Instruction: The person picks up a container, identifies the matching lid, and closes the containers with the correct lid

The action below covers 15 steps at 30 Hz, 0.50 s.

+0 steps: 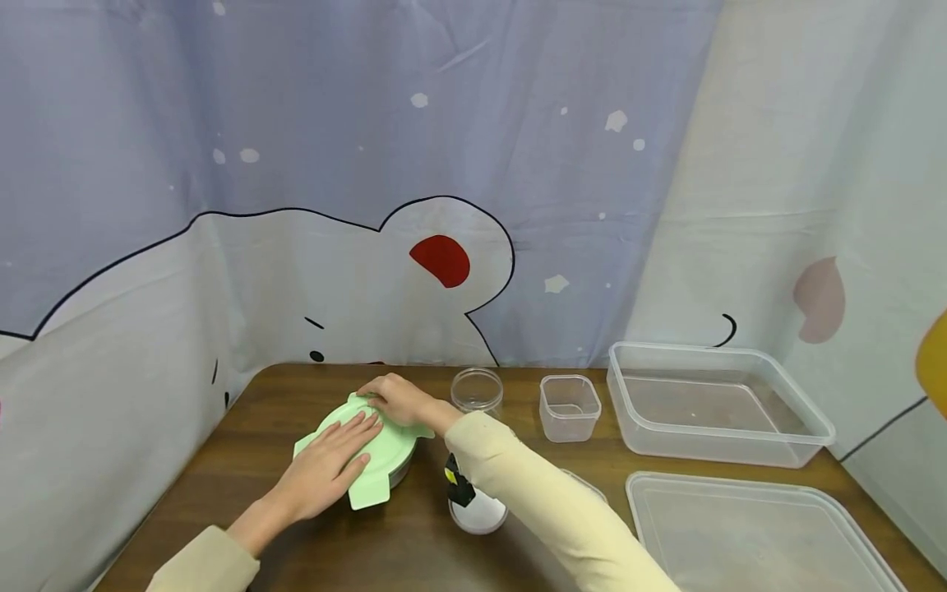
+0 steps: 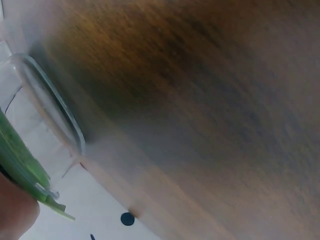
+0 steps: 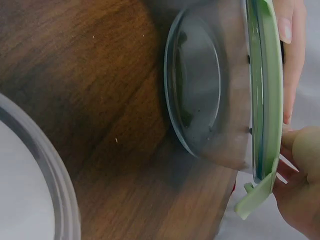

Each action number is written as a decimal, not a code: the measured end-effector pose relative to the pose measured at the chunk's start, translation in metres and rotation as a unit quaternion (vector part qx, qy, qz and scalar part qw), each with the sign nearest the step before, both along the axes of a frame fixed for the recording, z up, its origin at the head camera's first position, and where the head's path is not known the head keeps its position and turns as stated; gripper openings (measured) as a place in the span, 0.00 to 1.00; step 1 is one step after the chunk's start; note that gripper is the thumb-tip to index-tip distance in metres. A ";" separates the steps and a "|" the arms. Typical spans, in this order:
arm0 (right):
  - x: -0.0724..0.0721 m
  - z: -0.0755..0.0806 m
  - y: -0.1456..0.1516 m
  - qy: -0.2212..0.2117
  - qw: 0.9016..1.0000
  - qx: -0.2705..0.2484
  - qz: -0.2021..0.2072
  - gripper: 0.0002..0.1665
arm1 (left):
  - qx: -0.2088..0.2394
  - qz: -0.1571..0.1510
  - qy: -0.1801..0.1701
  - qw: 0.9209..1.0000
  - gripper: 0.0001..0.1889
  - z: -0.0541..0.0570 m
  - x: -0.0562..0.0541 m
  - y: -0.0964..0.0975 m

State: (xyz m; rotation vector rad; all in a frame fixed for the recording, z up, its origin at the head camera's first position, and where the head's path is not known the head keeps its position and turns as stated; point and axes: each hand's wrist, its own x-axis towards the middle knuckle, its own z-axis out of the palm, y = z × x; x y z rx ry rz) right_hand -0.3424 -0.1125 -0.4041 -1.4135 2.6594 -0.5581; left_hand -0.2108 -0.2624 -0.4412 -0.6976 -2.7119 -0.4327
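Observation:
A round glass container [image 3: 227, 85] stands on the wooden table with a pale green lid [image 1: 388, 456] over it. The lid's front side flap [image 1: 368, 492] sticks outward, and its left and right flaps also stand out from the rim. My left hand [image 1: 325, 460] lies flat across the lid's top with its fingers stretched. At the far edge, my right hand [image 1: 403, 400] curls its fingers over the rim by the back flap; the fingertips are partly hidden. In the right wrist view, a flap [image 3: 255, 197] hangs out beside my right palm.
Behind my right forearm stand a round clear jar [image 1: 477, 386] and a small square tub [image 1: 570, 419]. A large clear box [image 1: 728, 444] is at the back right, its flat lid [image 1: 762, 534] in front. A white round disc [image 1: 479, 515] lies below my right wrist.

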 end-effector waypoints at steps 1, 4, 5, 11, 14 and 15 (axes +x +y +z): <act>0.000 0.000 0.000 -0.002 1.000 0.001 -0.002 0.20 | 0.000 0.000 0.002 1.000 0.23 0.000 0.000 0.000; -0.001 -0.001 -0.001 -0.007 1.000 0.008 -0.010 0.20 | -0.003 0.002 0.007 1.000 0.23 -0.002 0.001 0.000; -0.001 -0.001 -0.001 -0.010 1.000 0.010 -0.012 0.20 | -0.004 0.003 0.010 1.000 0.23 -0.002 0.001 0.000; -0.002 -0.002 -0.001 -0.031 0.999 0.013 -0.017 0.21 | -0.018 0.011 0.021 1.000 0.23 -0.004 0.000 0.000; -0.002 -0.002 0.000 -0.045 0.999 0.018 -0.021 0.21 | -0.023 0.014 0.024 0.999 0.24 -0.005 0.000 0.000; -0.002 -0.001 0.000 -0.049 0.998 0.021 -0.024 0.22 | -0.025 0.015 0.024 0.999 0.24 -0.005 -0.001 0.000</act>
